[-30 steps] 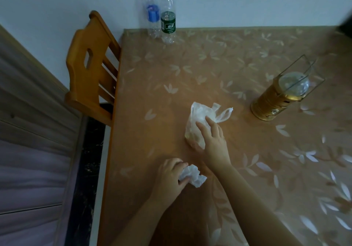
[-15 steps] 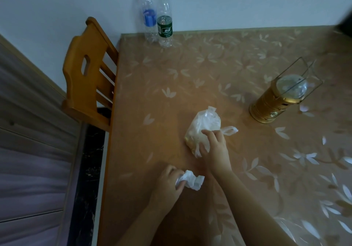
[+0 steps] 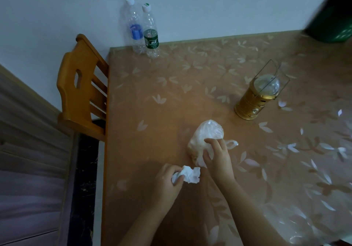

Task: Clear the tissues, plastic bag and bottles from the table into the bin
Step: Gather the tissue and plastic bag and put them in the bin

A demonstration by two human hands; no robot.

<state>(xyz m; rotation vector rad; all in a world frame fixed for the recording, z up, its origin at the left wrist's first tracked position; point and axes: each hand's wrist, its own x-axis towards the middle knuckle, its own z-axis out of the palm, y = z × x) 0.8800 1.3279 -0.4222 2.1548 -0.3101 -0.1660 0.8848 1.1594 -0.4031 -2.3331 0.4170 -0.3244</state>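
A crumpled translucent plastic bag lies near the middle of the brown leaf-patterned table. My right hand grips its near end, fingers curled into the plastic. A wad of white tissue is pinched in my left hand, just left of the right wrist. Two clear bottles stand at the table's far left corner against the wall: one with a blue label and one with a green label. A dark green bin shows blurred at the top right edge.
A gold lantern with a wire handle stands right of the bag. A wooden chair is pushed against the table's left edge. Wooden panelling and a dark floor strip lie further left.
My right hand went from lying on the bag to gripping its near end, bunching the bag into a rounder lump. My left hand keeps the tissue. The view tilted, bringing the bin into sight.
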